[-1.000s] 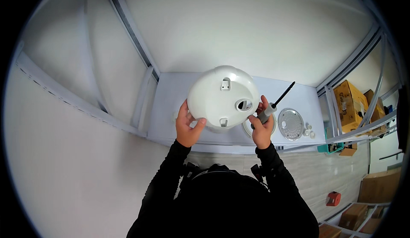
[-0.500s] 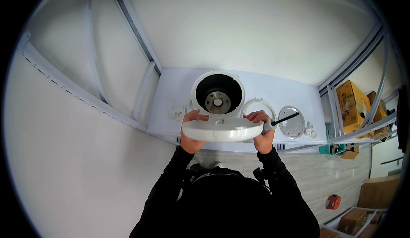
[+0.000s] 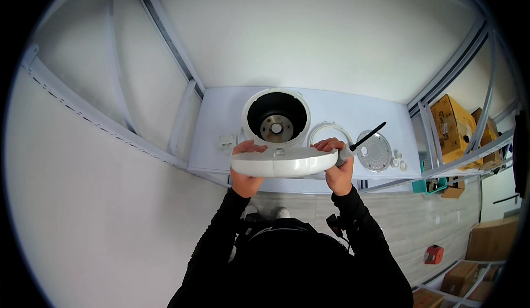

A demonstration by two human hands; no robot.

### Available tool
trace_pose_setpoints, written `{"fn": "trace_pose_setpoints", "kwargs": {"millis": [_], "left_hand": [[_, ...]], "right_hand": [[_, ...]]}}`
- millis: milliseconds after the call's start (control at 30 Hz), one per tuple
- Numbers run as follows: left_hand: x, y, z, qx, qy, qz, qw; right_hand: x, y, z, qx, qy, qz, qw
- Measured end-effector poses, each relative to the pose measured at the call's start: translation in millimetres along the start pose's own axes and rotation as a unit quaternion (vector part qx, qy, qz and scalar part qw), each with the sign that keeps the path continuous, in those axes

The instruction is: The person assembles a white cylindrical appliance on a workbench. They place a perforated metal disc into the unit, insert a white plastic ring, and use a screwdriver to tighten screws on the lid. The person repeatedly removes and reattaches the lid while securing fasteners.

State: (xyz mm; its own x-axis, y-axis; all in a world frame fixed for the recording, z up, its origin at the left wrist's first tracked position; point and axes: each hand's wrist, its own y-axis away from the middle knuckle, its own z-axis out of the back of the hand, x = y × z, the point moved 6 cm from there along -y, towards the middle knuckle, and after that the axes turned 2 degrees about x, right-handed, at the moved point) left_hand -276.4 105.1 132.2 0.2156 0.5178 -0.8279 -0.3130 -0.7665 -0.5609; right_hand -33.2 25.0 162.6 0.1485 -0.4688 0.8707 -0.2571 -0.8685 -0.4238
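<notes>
Between my two hands is a white rounded lid [image 3: 284,165], held edge-on over the front edge of the table. My left hand [image 3: 245,183] is closed around its left end, fingers on top. At the other end my right hand [image 3: 340,177] grips the lid and also keeps a screwdriver [image 3: 368,135] with a grey handle and black shaft, pointing up to the right. Just beyond the lid stands an open rice cooker body [image 3: 247,123], white outside and dark inside. A white ring [image 3: 330,125] lies to its right, partly hidden by my right hand.
A perforated metal disc [image 3: 376,153] and several small white round parts [image 3: 403,166] lie on the table's right side. A small white piece [image 3: 226,143] is at left. Metal frame posts [image 3: 190,101] flank the table; cardboard boxes [image 3: 450,131] and a teal basket [image 3: 422,186] are at right.
The lid and both hands have shifted slightly up and left in the picture, as has the table. The screwdriver now tilts more steeply upward.
</notes>
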Motion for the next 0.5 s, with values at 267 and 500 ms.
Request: {"fn": "trace_pose_setpoints", "kwargs": {"millis": [267,500], "left_hand": [[1.2,18.6,27.2,-0.102,0.198,0.145,0.964],[16.2,70.3,107.3,-0.133,0.190,0.155,0.960]], "right_hand": [[23.7,7.0,-30.0,0.118,0.094,0.056,0.987],[19.0,-1.3,-99.6,0.204,0.194,0.206,0.937]]}}
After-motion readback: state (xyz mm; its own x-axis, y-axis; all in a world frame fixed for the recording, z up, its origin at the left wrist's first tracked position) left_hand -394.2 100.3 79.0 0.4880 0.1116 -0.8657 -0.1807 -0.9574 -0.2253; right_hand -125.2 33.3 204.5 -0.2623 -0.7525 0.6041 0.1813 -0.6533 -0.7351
